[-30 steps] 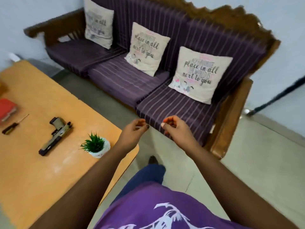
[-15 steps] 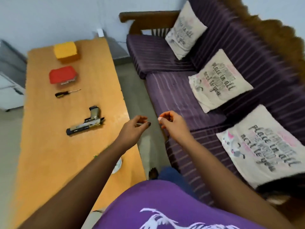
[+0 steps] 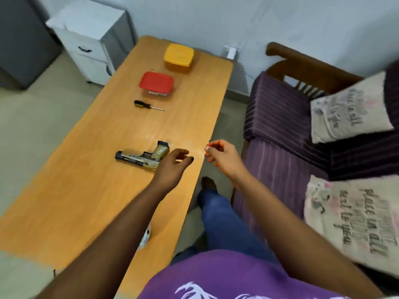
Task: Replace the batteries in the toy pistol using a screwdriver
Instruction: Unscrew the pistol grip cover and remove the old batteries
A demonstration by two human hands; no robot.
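The pistol (image 3: 144,157) lay on its side on the tabletop (image 3: 90,190), muzzle toward the person's left, handle pointing away from them. The left hand (image 3: 172,164) hovered just over its rear end, hiding a little of it; its grip was loose, fingers lightly curled around nothing. The right hand (image 3: 222,157) hung beyond the tabletop's edge, near the left one but apart from it, its grip likewise slack and holding nothing. Farther along the tabletop the screwdriver (image 3: 148,105) lay flat, dark handle to the left, tip to the right, well apart from the pistol. Beyond it stood a red-lidded box (image 3: 156,83), then a yellow box (image 3: 178,57) near the far end. A purple striped sofa (image 3: 280,117) with printed cushions (image 3: 349,108) ran beside the tabletop on the right, and a white cabinet (image 3: 90,37) stood past the far left corner.
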